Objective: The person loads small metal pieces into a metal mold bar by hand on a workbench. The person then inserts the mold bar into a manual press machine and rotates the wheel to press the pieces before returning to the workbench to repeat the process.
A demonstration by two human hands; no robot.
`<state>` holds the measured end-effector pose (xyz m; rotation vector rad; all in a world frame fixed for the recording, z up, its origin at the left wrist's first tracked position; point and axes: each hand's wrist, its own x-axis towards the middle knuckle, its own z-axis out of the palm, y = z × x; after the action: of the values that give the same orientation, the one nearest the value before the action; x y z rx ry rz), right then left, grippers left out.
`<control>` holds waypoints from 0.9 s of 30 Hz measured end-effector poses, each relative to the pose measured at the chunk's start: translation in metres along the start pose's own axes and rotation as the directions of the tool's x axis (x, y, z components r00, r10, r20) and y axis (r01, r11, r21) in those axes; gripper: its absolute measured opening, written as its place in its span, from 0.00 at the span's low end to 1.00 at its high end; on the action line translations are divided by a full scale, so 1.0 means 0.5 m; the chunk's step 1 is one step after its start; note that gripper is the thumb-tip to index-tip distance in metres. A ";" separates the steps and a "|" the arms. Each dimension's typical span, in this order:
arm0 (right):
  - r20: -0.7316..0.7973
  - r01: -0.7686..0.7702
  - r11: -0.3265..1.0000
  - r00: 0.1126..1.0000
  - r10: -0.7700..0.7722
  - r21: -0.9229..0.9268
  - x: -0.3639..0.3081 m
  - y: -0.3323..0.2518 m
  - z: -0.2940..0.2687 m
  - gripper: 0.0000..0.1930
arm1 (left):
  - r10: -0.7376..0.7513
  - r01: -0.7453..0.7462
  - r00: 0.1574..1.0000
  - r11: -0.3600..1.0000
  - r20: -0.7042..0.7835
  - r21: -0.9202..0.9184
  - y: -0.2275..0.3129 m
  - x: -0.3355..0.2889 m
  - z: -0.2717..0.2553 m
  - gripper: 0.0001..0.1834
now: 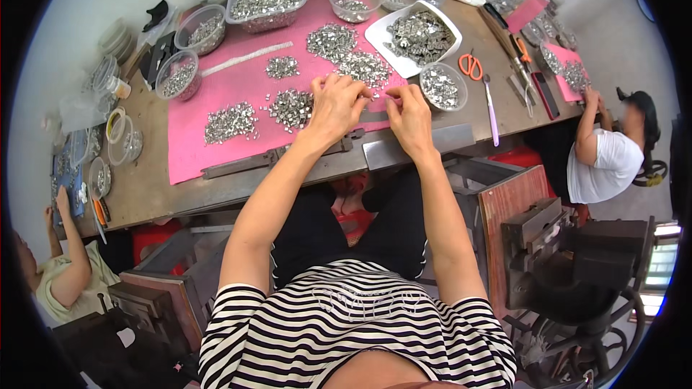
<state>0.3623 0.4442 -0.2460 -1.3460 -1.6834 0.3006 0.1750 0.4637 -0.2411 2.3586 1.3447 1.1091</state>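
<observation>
A worn brown table (144, 187) fills the middle of a workshop, with a pink mat (238, 86) spread over its middle. At the near edge, both hands are together over the mat: the left hand (335, 104) is curled with its fingers (346, 86) bent down onto the mat edge, and the right hand (409, 117) sits just beside it, fingers pinched close. Whether either one has hold of a small metal piece, I cannot tell; they are too small to make out.

Just left of the left hand lies a pile of small silver parts (290, 106), and another pile (231, 122) further left. A metal bar (274, 157) runs along the near mat edge under the wrists. Right of the right hand stands a round bowl of parts (441, 88), then a pink-handled tool (491, 112) and orange scissors (471, 66).

Farther off, more heaps (364, 66) crowd the mat, a white square tray (382, 32) holds grey pieces, and a clear tub (265, 0) sits at the far side. A person in white (598, 162) works at the right, and another person (68, 281) at the near left.
</observation>
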 end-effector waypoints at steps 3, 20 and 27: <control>0.050 0.122 0.971 0.992 -0.114 -0.205 -0.001 0.019 0.007 0.05 | 0.068 -0.072 0.997 0.993 0.040 0.092 -0.010 0.013 0.003 0.06; 0.087 0.124 0.981 0.990 -0.112 -0.149 0.002 0.031 0.001 0.06 | 0.201 -0.192 0.976 0.976 -0.086 0.097 -0.008 -0.007 -0.059 0.03; 0.106 0.267 0.916 0.964 -0.246 -0.299 0.018 0.023 0.013 0.04 | 0.025 -0.025 0.999 1.000 -0.036 -0.007 0.004 -0.164 -0.143 0.04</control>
<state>0.3650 0.4587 -0.2528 -1.3271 -2.0012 -0.0783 0.1019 0.3835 -0.2320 2.3676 1.3236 1.1668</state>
